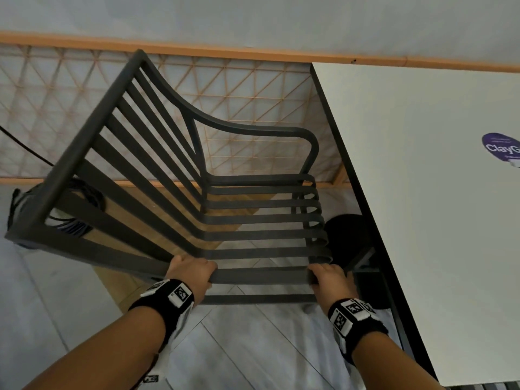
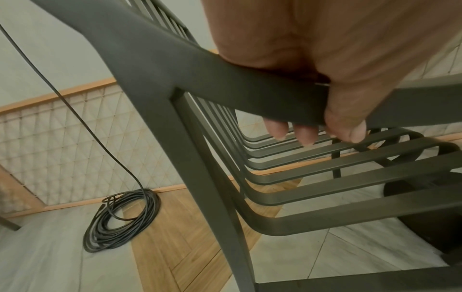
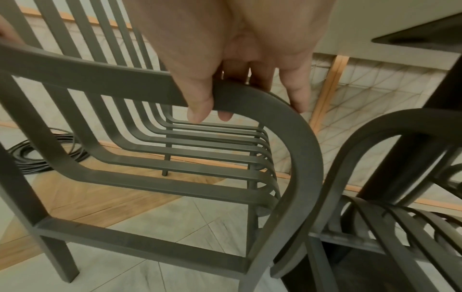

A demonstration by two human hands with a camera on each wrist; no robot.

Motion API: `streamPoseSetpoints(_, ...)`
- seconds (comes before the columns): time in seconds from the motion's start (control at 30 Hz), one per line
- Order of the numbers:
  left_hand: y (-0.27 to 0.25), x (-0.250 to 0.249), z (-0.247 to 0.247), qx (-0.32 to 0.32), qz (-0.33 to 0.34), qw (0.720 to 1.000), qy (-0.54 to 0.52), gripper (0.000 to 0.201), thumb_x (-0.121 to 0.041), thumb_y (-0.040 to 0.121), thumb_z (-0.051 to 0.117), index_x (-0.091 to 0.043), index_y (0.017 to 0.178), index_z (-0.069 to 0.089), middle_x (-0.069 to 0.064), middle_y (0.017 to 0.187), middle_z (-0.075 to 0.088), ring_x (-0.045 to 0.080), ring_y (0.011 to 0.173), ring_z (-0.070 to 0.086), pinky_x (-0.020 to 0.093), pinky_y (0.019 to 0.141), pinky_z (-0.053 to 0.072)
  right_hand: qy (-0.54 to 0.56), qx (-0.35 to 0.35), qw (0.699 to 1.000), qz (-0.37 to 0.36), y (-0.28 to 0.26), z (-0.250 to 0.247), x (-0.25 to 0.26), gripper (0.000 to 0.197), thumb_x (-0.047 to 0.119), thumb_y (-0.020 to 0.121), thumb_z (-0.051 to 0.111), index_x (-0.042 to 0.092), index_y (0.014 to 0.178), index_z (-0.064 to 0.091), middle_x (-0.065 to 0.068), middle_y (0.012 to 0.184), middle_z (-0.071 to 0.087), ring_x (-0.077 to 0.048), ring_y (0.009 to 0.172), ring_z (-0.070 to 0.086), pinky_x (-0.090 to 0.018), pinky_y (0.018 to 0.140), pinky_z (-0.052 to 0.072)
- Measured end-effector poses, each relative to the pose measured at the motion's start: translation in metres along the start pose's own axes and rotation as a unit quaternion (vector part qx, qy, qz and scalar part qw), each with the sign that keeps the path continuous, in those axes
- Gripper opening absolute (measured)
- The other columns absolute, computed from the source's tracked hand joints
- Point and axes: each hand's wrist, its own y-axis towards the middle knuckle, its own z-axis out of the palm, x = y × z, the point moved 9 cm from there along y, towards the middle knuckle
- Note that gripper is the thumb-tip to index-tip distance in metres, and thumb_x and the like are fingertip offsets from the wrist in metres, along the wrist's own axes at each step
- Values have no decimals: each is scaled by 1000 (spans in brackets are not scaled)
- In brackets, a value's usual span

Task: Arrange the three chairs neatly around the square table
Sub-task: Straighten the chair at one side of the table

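A dark grey slatted armchair (image 1: pixel 253 218) stands left of the white square table (image 1: pixel 422 192), its seat front facing the table edge. Both my hands hold its near armrest. My left hand (image 1: pixel 191 270) grips the rail close to the backrest, fingers curled under it and thumb over the front (image 2: pixel 322 116). My right hand (image 1: pixel 326 275) grips the front end of the same armrest (image 3: pixel 287 122), where it curves down; thumb and fingers wrap it (image 3: pixel 247 94). A second chair (image 3: pixel 375 126) of the same kind sits to the right, under the table. No third chair is in view.
A wood-framed lattice panel (image 1: pixel 253 88) runs along the wall behind the chair. A coil of black cable (image 2: pixel 120 221) lies on the floor by the chair's back. The table's black leg (image 3: pixel 425 138) and round base (image 1: pixel 349 237) stand near the chair's front.
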Motion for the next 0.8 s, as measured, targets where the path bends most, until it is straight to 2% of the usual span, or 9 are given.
streamPoseSetpoints(0.13, 3, -15, -5, -3, 0, 1000, 1, 23, -30, 92, 53, -27, 115, 54, -5, 122, 60, 20, 117, 53, 38, 101, 31, 4, -24, 1000, -6, 4, -4, -14, 33, 11, 88, 51, 29, 116, 53, 1, 124, 57, -24, 120, 42, -52, 109, 28)
streamPoseSetpoints(0.3, 2, -17, -5, 2, -12, 1000, 4, 21, -29, 92, 54, -26, 113, 54, -3, 120, 60, 21, 116, 53, 39, 102, 31, 4, -40, 999, -9, 3, -3, -16, 32, 10, 88, 50, 27, 114, 54, 0, 123, 57, -24, 120, 42, -52, 110, 27)
streamPoseSetpoints(0.6, 2, -18, -4, 17, -23, 999, 16, 23, -25, 92, 54, -23, 115, 53, 0, 121, 60, 24, 117, 52, 40, 104, 31, -22, -8, 999, -21, 12, 5, -21, 55, 11, 70, 75, 30, 116, 52, 2, 123, 56, -24, 121, 42, -53, 109, 29)
streamPoseSetpoints(0.8, 2, -17, -1, 20, -25, 999, 16, 27, -21, 90, 55, -23, 117, 52, 1, 121, 59, 24, 117, 51, 40, 105, 30, -27, -29, 999, -15, 10, 7, -21, 56, 10, 70, 74, 29, 118, 51, 1, 124, 55, -23, 123, 40, -53, 111, 26)
